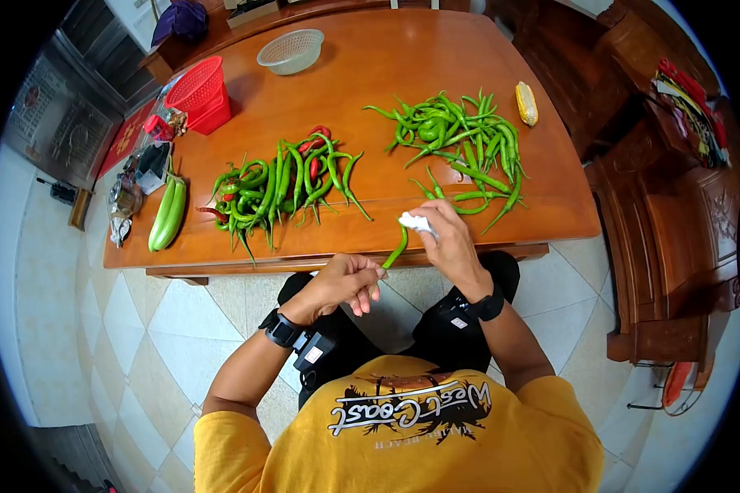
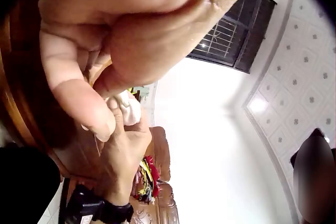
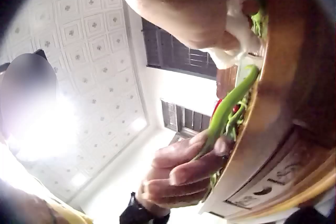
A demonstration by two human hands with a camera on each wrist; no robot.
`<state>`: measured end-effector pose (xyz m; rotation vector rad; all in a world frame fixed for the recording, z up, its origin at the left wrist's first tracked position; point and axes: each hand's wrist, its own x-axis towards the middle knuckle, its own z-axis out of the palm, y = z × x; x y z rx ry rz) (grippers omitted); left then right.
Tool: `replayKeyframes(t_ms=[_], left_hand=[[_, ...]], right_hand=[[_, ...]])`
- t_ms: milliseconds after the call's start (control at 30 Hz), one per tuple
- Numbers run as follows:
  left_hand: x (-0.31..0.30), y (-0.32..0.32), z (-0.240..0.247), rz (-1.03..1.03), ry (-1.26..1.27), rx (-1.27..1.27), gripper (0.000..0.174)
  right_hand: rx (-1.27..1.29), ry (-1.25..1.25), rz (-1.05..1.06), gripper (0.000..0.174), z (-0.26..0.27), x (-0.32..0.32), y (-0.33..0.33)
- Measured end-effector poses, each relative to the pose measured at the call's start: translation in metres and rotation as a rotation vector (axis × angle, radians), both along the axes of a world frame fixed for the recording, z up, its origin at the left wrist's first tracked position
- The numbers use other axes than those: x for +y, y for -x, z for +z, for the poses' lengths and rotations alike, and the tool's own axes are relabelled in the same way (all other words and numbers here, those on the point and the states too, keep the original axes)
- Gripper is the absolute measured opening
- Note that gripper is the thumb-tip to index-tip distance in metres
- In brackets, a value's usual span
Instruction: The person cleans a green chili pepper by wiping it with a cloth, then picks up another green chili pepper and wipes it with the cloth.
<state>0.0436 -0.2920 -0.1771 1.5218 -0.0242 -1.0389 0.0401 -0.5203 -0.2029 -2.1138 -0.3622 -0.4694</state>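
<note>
A green chili pepper (image 1: 397, 249) is pinched at its lower end by the left hand (image 1: 347, 283), in front of the table edge. The right hand (image 1: 450, 246) grips a crumpled white cloth or tissue (image 1: 418, 223) at the pepper's upper end. In the right wrist view the pepper (image 3: 230, 103) slants up from the left hand's fingers (image 3: 184, 169), and the white material (image 3: 239, 37) lies in the right hand (image 3: 178, 8) just above its tip. The left wrist view shows the left hand (image 2: 121, 29) close up, its pepper mostly hidden.
On the table (image 1: 337, 99), a pile of green and red peppers (image 1: 279, 182) lies left and green peppers (image 1: 477, 140) lie right. Corn (image 1: 526, 104) is at the right edge, a pale basket (image 1: 291, 52) at the back, red baskets (image 1: 201, 94) and a long green vegetable (image 1: 168, 214) at left.
</note>
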Motion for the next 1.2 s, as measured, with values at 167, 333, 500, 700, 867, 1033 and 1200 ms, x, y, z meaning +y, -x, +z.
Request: replayKeyframes(t_ms=[167,333,500,700,867,1033,1200], left_hand=[[0.000,-0.002,-0.010,0.014,0.044,-0.006,0.019],[0.001,0.002,-0.002,0.011,0.020,-0.017,0.022],[0.003,0.002,0.000,0.027,-0.010,-0.040,0.023],[-0.002,0.002,-0.006,0.037,-0.018,-0.140,0.020],[-0.002,0.006,0.005,0.047,-0.103,-0.192,0.020],[-0.006,0.004,0.001,0.029,-0.165,-0.304,0.023],[-0.010,0.007,-0.001,0.019,-0.217,-0.388,0.023]], right_hand=[[0.117,-0.060,0.368,0.030,0.014,0.021,0.026],[0.060,0.061,0.128,0.028,0.009,0.009,0.011],[0.055,0.006,0.125,0.028,0.007,0.004,0.007],[0.079,-0.016,0.273,0.026,0.012,0.019,0.020],[0.001,0.113,0.023,0.026,0.005,0.006,0.009],[0.071,-0.037,0.219,0.028,0.014,0.023,0.028],[0.035,0.106,0.135,0.024,0.007,0.023,0.023]])
